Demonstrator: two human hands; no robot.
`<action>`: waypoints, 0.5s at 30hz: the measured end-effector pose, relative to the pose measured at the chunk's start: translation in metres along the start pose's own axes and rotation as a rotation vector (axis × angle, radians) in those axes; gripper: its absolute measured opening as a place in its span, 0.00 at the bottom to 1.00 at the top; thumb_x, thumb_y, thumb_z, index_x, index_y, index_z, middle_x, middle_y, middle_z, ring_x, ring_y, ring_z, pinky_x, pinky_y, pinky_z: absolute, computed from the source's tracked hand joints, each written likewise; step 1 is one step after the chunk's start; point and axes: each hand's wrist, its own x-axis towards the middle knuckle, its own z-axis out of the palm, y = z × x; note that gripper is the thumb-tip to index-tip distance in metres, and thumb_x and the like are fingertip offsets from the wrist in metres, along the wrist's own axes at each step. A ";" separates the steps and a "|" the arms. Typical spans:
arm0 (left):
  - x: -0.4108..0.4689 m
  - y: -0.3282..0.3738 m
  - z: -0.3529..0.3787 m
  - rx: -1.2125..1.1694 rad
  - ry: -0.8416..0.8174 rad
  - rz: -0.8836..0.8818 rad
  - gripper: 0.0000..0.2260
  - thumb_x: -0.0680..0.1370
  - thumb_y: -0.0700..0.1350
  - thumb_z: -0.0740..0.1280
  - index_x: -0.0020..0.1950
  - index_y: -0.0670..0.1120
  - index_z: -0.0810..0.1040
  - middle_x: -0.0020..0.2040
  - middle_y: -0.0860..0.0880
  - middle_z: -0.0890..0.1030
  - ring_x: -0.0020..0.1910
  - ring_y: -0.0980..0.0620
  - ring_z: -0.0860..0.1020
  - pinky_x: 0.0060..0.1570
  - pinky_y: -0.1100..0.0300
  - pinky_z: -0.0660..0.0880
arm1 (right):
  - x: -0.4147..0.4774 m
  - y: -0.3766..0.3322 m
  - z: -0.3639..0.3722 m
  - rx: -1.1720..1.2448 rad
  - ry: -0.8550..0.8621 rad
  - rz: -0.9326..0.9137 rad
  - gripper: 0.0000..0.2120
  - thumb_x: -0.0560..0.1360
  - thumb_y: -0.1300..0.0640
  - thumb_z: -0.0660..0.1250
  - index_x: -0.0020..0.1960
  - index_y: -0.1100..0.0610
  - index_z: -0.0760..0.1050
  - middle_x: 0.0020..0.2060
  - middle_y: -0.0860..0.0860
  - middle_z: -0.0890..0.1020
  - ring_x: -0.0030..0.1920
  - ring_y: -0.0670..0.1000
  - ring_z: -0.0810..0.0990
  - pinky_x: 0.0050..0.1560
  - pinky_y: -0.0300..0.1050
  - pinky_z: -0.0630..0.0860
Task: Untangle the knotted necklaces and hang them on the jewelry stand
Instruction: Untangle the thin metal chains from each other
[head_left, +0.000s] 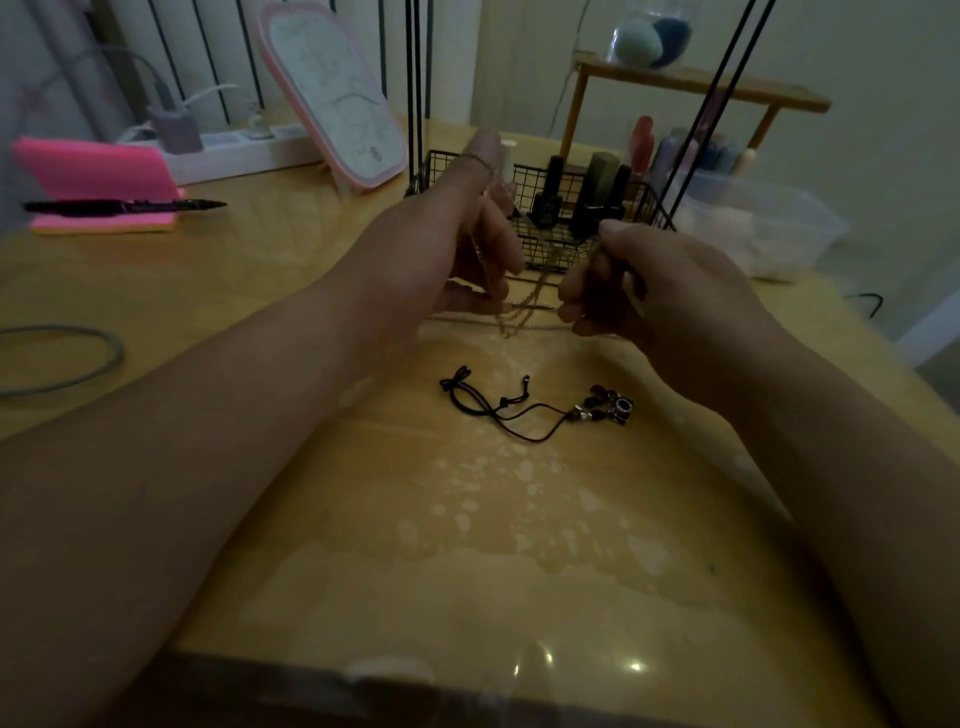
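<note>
A thin, limp, light chain (524, 307) is pinched between the left grip (467, 234) and the right grip (649, 280), with fingers curled on it. It is best held gently, close beside the tangle. A cord necklace (498, 410) lies below both.

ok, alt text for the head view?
The left hand and right hand hold a thin chain between them above a wooden table. A black cord necklace with beads lies on the table nearer the camera; a wire basket of bottles stands behind.
</note>
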 end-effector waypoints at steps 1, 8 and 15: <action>0.001 0.000 -0.001 -0.047 -0.004 0.007 0.32 0.85 0.65 0.53 0.39 0.43 0.81 0.40 0.43 0.82 0.45 0.45 0.82 0.51 0.48 0.81 | 0.000 0.000 -0.001 0.059 -0.014 0.030 0.16 0.87 0.52 0.55 0.45 0.56 0.74 0.40 0.52 0.86 0.44 0.53 0.86 0.52 0.51 0.81; -0.002 0.002 -0.002 -0.424 -0.071 -0.064 0.18 0.86 0.54 0.60 0.41 0.46 0.74 0.34 0.47 0.72 0.34 0.48 0.73 0.40 0.54 0.78 | 0.002 0.002 -0.004 0.229 -0.222 0.136 0.10 0.82 0.60 0.57 0.57 0.59 0.77 0.37 0.52 0.80 0.38 0.50 0.80 0.43 0.45 0.78; -0.004 0.005 -0.005 -0.134 -0.038 -0.049 0.21 0.82 0.64 0.63 0.43 0.48 0.76 0.31 0.51 0.69 0.27 0.54 0.61 0.28 0.59 0.53 | 0.003 0.007 -0.005 0.034 -0.342 0.086 0.14 0.76 0.52 0.72 0.60 0.57 0.81 0.33 0.49 0.70 0.32 0.49 0.69 0.34 0.45 0.65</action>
